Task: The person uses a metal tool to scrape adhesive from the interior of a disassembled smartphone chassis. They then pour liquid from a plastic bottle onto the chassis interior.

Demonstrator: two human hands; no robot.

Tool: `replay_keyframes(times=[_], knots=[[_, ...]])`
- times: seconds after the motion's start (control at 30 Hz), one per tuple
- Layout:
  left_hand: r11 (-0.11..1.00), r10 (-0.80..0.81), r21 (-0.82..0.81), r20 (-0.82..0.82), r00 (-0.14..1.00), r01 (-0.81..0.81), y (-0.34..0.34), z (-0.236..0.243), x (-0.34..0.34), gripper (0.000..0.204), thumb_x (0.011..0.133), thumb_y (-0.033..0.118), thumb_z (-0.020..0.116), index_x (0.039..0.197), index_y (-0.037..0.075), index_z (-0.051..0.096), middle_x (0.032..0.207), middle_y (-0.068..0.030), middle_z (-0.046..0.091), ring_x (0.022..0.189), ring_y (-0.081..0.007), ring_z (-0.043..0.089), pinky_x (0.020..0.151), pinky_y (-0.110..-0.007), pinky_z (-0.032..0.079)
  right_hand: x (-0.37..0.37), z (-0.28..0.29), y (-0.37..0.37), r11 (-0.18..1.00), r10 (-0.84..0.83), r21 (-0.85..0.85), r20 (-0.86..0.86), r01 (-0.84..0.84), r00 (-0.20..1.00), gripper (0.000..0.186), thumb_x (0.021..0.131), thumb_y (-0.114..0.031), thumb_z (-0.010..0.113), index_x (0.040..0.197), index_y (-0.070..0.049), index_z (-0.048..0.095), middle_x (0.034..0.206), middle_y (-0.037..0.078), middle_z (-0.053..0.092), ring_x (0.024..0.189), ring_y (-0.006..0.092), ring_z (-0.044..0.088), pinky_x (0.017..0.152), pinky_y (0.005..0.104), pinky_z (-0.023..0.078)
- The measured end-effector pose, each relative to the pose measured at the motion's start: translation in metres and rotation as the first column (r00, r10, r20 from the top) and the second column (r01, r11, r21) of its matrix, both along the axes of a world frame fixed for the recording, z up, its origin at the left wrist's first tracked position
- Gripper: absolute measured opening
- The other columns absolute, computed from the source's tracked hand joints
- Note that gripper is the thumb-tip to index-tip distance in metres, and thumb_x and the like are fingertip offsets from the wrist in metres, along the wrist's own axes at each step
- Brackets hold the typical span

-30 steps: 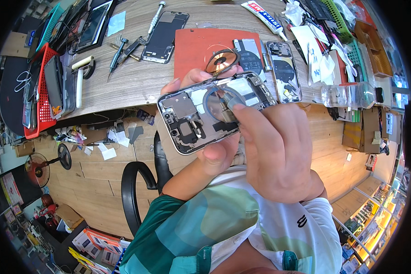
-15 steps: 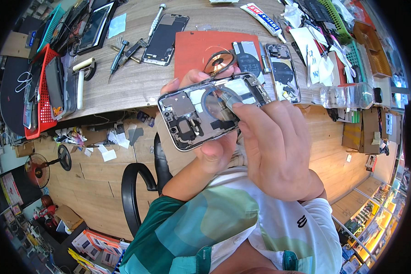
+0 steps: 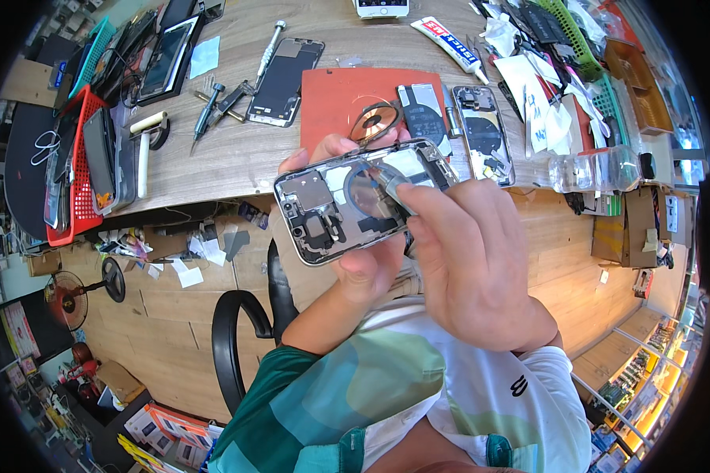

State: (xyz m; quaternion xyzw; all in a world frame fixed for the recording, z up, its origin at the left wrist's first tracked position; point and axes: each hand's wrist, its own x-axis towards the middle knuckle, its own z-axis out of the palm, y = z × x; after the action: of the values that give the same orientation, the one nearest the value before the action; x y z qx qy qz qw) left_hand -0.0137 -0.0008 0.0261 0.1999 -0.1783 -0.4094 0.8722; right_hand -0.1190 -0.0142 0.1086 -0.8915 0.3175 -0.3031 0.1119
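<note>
1. Resting in the left hand (image 3: 373,272), an opened, silver-rimmed rectangular phone housing (image 3: 359,217) was held up in front of the body, its inner face turned toward the camera and its long sides slanted in view.
2. The left grip was closed around this housing: fingers were curled at its far edge, and the thumb was set at its near edge.
3. By the right hand (image 3: 475,252), a small, narrow grey piece (image 3: 390,184) was pinched at the fingertips over the round, grey-ringed area (image 3: 364,197) of the housing; its exact kind could not be told, nor whether its tip was pressed down.
4. Just beyond the housing, a round copper coil with a dark ring (image 3: 374,123) was seen against the flat red mat (image 3: 323,102) on the wood-grained grey bench (image 3: 205,169).
5. At the mat's right edge, a flat black-and-silver part (image 3: 424,124) was laid, with a second opened phone frame (image 3: 485,130) nearby.
6. As a judgement, the step in hand appeared to be close work on the ringed area.
7. For the next move, a steady left hold and light, controlled fingertip pressure seemed to be called for.
</note>
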Motion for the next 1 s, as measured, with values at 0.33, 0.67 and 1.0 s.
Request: replay_keyframes(times=[0.33,0.67,1.0], knots=[[1.000,-0.011,0.001,-0.022,1.000,0.011,0.001,0.001,0.000,0.118,0.070,0.059,0.092,0.158,0.023,0.021,0.142,-0.0115,0.040,0.139,-0.0405,0.049,0.115,-0.059,0.046,-0.001,-0.004,-0.001,0.999,0.014,-0.036,0.013,-0.014,1.000,0.043,0.085,0.004,0.073,0.127,-0.001,0.064,0.090,0.012,0.055,0.077,0.0302,0.054,0.068,0.0408,0.042],[1.000,-0.020,-0.002,0.013,1.000,0.020,0.000,0.002,0.003,0.117,0.071,0.061,0.090,0.157,0.023,0.021,0.140,-0.0114,0.041,0.135,-0.0416,0.053,0.115,-0.062,0.045,-0.003,-0.001,-0.001,1.000,-0.018,-0.013,0.005,0.019,1.000,0.042,0.086,0.004,0.074,0.126,-0.001,0.065,0.094,0.012,0.057,0.079,0.0297,0.055,0.068,0.0398,0.042],[0.998,-0.057,-0.014,-0.015,0.998,0.056,0.001,0.000,0.004,0.116,0.071,0.061,0.090,0.157,0.023,0.023,0.143,-0.0081,0.043,0.137,-0.0404,0.052,0.116,-0.063,0.043,-0.004,-0.014,-0.001,0.996,-0.009,-0.091,0.058,0.014,0.998,0.050,0.073,-0.005,0.072,0.123,-0.002,0.067,0.098,0.012,0.056,0.080,0.0292,0.054,0.069,0.0396,0.043]])
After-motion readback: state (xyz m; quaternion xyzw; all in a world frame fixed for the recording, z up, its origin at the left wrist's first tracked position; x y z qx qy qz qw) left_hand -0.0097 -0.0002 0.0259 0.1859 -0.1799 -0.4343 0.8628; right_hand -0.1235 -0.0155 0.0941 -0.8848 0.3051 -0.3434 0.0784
